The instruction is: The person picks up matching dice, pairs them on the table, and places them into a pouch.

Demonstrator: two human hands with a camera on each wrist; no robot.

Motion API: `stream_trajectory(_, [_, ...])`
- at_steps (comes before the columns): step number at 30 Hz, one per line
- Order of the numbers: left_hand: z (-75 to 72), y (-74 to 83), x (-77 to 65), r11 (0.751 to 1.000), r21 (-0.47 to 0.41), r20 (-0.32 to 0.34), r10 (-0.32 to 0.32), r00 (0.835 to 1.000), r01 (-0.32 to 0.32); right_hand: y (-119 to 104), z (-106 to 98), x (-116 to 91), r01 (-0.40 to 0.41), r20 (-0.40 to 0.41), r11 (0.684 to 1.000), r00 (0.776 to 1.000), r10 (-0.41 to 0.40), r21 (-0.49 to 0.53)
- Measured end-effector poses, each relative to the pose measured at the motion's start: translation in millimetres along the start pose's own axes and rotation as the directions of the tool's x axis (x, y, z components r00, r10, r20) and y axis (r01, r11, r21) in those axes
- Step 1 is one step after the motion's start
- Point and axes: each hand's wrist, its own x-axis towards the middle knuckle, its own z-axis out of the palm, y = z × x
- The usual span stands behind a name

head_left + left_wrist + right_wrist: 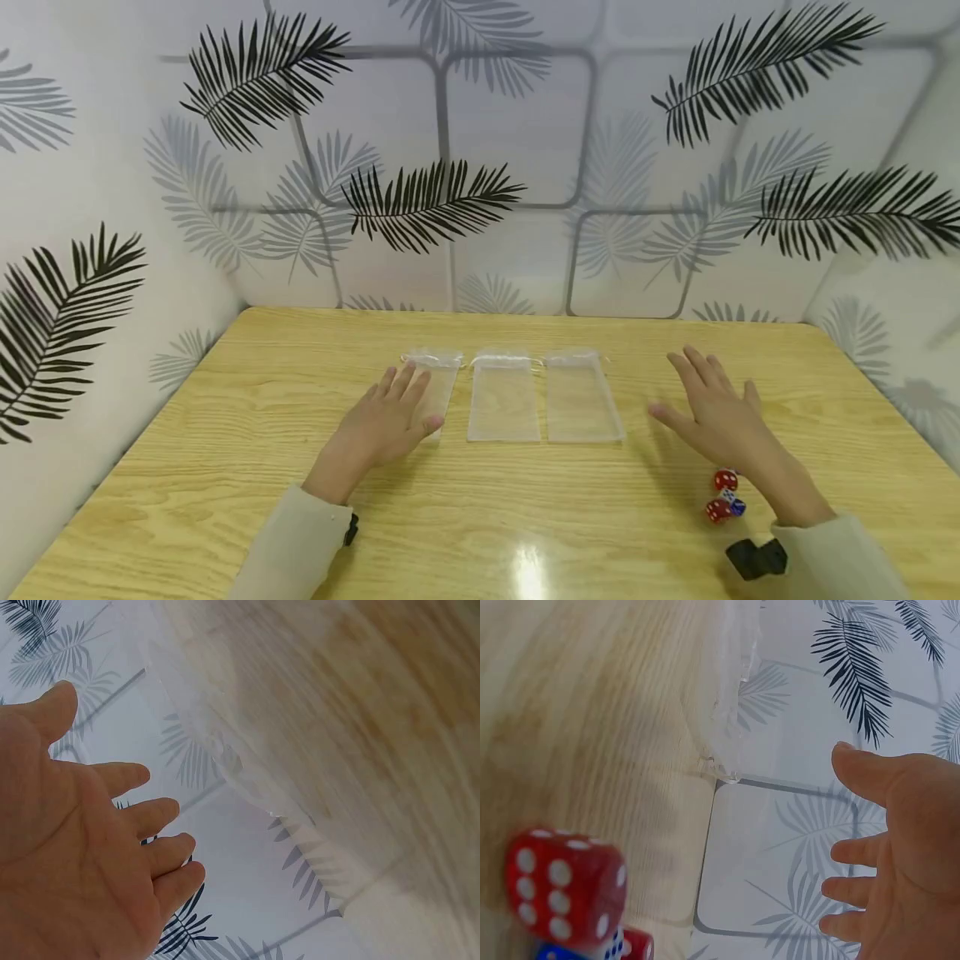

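My left hand hovers palm down with straight fingers, overlapping the leftmost of three sheer white drawstring pouches. Beside that one lie the middle pouch and the right pouch, flat in a row with their drawstring ends toward the wall. Off to the right, my right hand is raised with fingers spread, holding nothing. Near its wrist sits a small cluster of dice: red dice, a white die and a blue die. One red die looms large in the right wrist view.
The pouches and dice share a light wood-grain table. Behind it rises a pale wall with dark and grey leaf prints, continuing along both sides. Black wrist-worn pieces show at both sleeves.
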Motion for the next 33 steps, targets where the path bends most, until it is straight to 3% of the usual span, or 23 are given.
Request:
stream_trajectory(12, [2.6, -2.6, -9.0, 0.998, -0.064, 0.153, 0.021, 0.988, -0.011, 6.2, 2.2, -39.9, 0.025, 0.030, 0.998, 0.999, -0.027, 0.060])
stream_trajectory(18, [2.1, -3.0, -11.0, 0.996, -0.081, 0.202, -0.004, 0.979, 0.021, 10.0, 7.3, -63.2, 0.008, 0.034, 0.998, 0.999, -0.010, 0.068])
stream_trajectory(27, [2.6, -6.5, -10.0, 0.976, -0.194, 0.289, -0.045, 0.956, 0.105, 24.6, 18.2, -90.5, -0.017, 0.031, 0.997, 0.999, 0.015, 0.077])
stream_trajectory(33, [7.8, -9.3, -7.7, 0.971, -0.205, 0.318, -0.050, 0.947, 0.120, 32.1, 27.9, -106.7, -0.058, 0.030, 0.997, 0.998, 0.057, 0.043])
